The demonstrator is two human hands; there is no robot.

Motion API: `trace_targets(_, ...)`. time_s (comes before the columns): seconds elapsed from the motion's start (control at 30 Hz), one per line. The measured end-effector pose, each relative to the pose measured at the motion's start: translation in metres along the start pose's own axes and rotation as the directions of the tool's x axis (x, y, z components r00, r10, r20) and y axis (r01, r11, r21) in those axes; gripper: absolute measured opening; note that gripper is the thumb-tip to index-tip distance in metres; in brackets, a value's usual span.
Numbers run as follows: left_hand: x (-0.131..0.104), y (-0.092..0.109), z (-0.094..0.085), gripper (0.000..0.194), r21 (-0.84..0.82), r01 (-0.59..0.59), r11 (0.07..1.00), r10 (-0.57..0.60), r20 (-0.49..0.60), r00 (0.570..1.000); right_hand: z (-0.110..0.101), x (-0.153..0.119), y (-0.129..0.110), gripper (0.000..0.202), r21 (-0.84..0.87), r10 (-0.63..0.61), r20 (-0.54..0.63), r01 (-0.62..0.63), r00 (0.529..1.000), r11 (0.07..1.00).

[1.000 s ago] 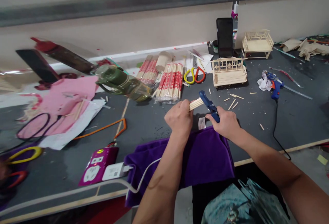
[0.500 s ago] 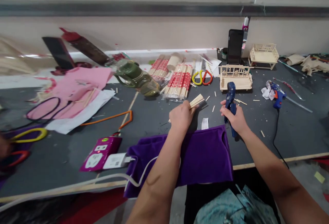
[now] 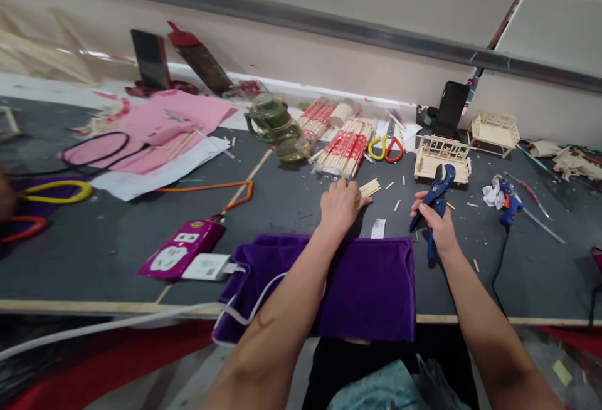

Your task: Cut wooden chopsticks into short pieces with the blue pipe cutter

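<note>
Near the middle of the dark table, my left hand (image 3: pixel 339 206) is closed round a small bundle of thin wooden sticks (image 3: pixel 368 190), whose ends stick out to the right. My right hand (image 3: pixel 436 219) grips a blue hand cutter (image 3: pixel 438 194), its jaws pointing up and away from me. Just beyond the cutter stands a small bench (image 3: pixel 442 159) built of sticks, with a second stick model (image 3: pixel 493 133) behind it. Short stick pieces lie scattered between my hands. A purple cloth (image 3: pixel 369 291) is spread under my forearms.
Packed chopsticks (image 3: pixel 345 148), scissors (image 3: pixel 385 148), a green bottle (image 3: pixel 277 126) and an upright phone (image 3: pixel 450 109) stand or lie farther back. A blue glue gun (image 3: pixel 510 203) is at right. Another person's hand (image 3: pixel 5 197) shows at far left beside yellow-and-red scissors (image 3: pixel 59 192).
The view has tilted and shifted. The bundle in my left hand now lies lower, close to the tabletop. The cutter has turned, and its two handles show apart.
</note>
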State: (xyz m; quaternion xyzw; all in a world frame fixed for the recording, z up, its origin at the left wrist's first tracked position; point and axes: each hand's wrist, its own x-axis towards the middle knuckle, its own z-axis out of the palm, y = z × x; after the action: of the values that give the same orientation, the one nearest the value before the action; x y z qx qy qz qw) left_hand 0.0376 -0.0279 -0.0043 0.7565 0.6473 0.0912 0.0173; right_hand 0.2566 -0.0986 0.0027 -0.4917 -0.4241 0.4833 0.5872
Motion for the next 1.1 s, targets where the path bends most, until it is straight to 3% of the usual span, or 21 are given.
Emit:
trace_targets(0.23,0.008,-0.006,0.007,0.010,-0.345,-0.064,0.937,0.007,-0.162,0.987,-0.004,0.001,0.006,0.033,0.059,-0.010,0.033,0.008,0.999,0.998)
trace_targets(0.43,0.014,-0.005,0.017,0.041,-0.527,-0.182,0.830,0.047,-0.259,0.965,-0.004,0.001,0.005,0.035,0.037,-0.010,0.042,0.008,0.999,0.999)
trace_targets(0.6,0.018,-0.007,0.026,0.044,-0.709,-0.130,0.693,-0.011,-0.191,0.982,-0.003,-0.001,0.002,0.036,0.003,-0.017,0.046,0.017,0.999,1.000)
trace_targets(1.1,0.018,-0.006,0.027,0.040,-0.719,-0.124,0.684,0.000,-0.169,0.986,0.002,-0.003,-0.004,0.037,-0.027,-0.021,0.051,0.022,0.998,0.999)
